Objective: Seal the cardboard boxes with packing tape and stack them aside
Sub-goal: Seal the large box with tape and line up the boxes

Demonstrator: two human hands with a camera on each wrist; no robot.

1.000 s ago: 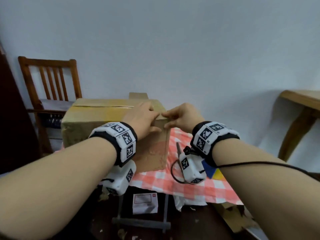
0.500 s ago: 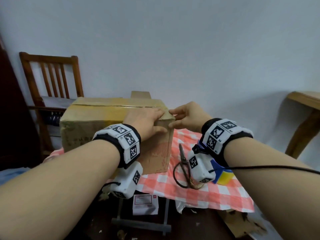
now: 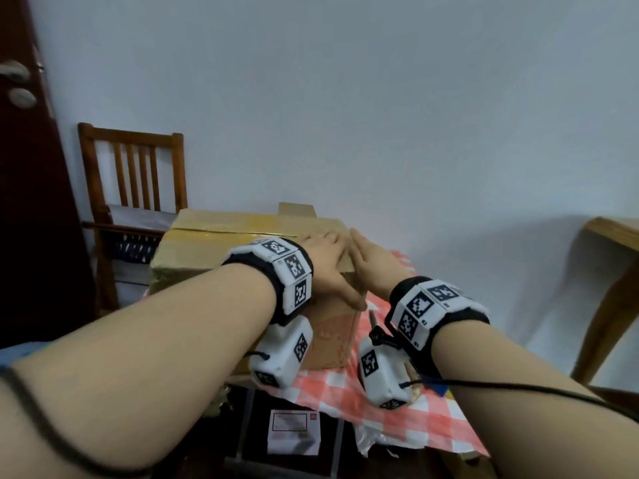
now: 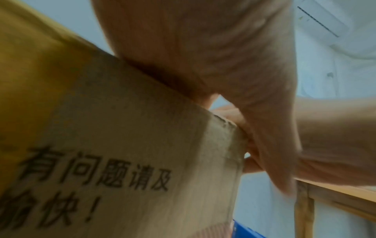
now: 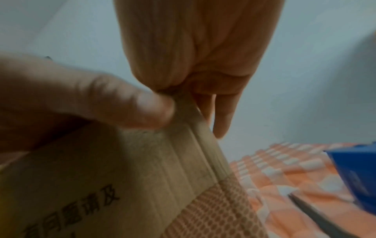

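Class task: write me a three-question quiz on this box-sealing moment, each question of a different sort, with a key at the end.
1. True or false: the left hand lies flat on the top of the cardboard box.
2. Multiple choice: the box stands on A) a bare wooden floor, B) a red-and-white checked cloth, C) the seat of the wooden chair.
3. Fill the gap: the right hand rests against the box's near right ______ corner.

Key:
1. True; its fingers are straight, the thumb down the front face.
2. B.
3. Top; its fingers look straight, with no grip on tape.
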